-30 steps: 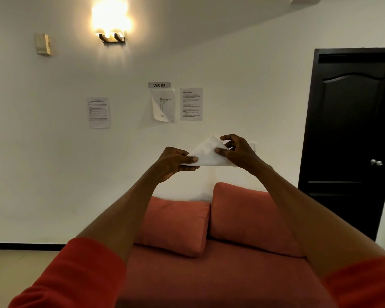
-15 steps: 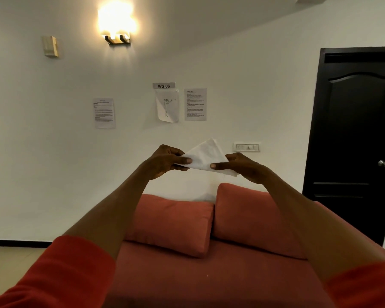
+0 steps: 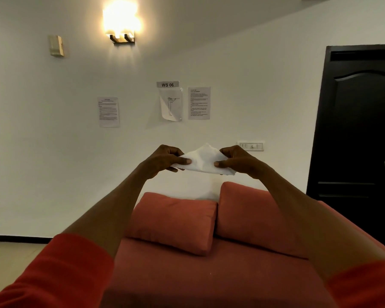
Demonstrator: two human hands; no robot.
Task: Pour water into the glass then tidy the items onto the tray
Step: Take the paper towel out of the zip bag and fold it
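A white folded napkin (image 3: 203, 161) is held up in the air in front of me, at arm's length above the bed. My left hand (image 3: 162, 160) pinches its left end between thumb and fingers. My right hand (image 3: 237, 160) pinches its right end the same way. The napkin sags a little between the two hands, with a peak at its top. No glass, water or tray is in view.
Below my arms lies a bed with an orange-red cover (image 3: 209, 281) and two matching pillows (image 3: 173, 221). A white wall with taped papers (image 3: 108, 111) and a lit lamp (image 3: 121, 23) stands behind. A dark door (image 3: 360, 134) is at the right.
Both hands have sunk slightly and moved apart along the napkin, which now lies flatter between them. The view has shifted a little.
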